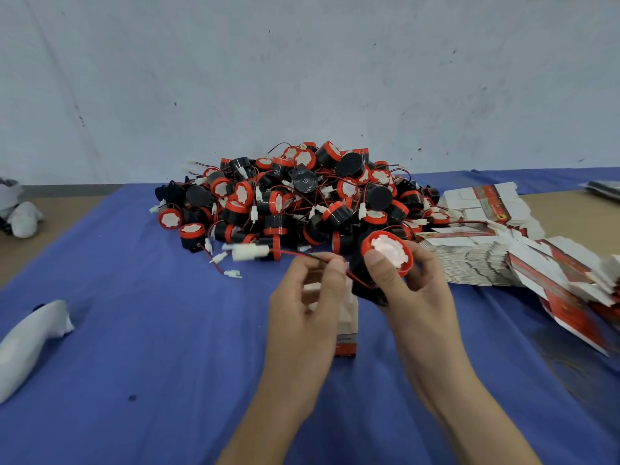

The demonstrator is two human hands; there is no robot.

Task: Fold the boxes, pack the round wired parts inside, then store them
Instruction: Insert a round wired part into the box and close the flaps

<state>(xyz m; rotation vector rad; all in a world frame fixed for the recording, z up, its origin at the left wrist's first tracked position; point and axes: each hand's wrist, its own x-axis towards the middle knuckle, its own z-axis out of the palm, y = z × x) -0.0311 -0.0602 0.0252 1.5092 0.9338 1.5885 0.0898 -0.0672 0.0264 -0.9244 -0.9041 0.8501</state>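
Round part (386, 253) in R hand (412, 290), wire (302, 255) in L hand (305, 297)

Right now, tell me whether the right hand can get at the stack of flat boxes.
Probably yes for reach: the stack of flat boxes lies just beside the right hand, with nothing between. But that hand grips a round wired part, so it would likely have to release it first.

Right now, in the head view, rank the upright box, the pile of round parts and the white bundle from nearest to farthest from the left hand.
1. Upright box, right beside the left hand.
2. Pile of round parts, beyond it on the cloth.
3. White bundle, far at the cloth's left edge.
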